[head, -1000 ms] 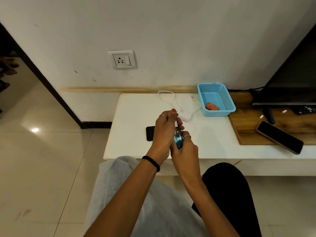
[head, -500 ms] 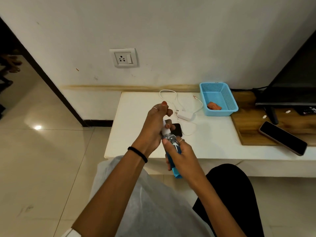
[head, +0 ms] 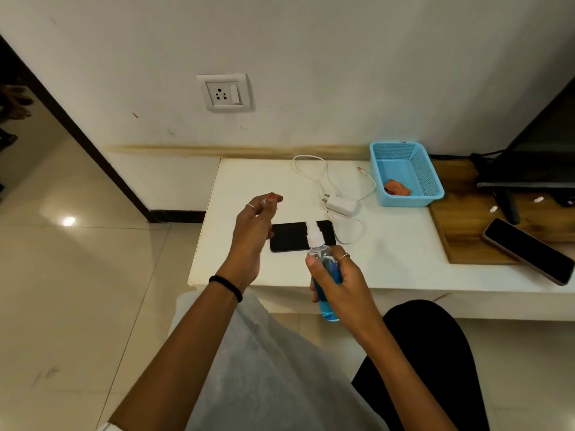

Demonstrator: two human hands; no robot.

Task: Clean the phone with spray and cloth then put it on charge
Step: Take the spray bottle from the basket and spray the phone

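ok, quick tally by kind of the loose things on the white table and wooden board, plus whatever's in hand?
Phones: 2 (black phone on the table, second phone on the board)
Spray bottles: 1 (spray bottle, in the right hand)
Chargers with cable: 1 (charger)
Baskets: 1 (blue basket)
Cloths: 1 (orange cloth in the basket)
Total: 6

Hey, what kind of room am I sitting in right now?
Probably a home living room: a black television stands on a wooden board atop a low white table, with glossy cream floor tiles.

L hand (head: 253,227) loose, R hand (head: 337,279) gripping.
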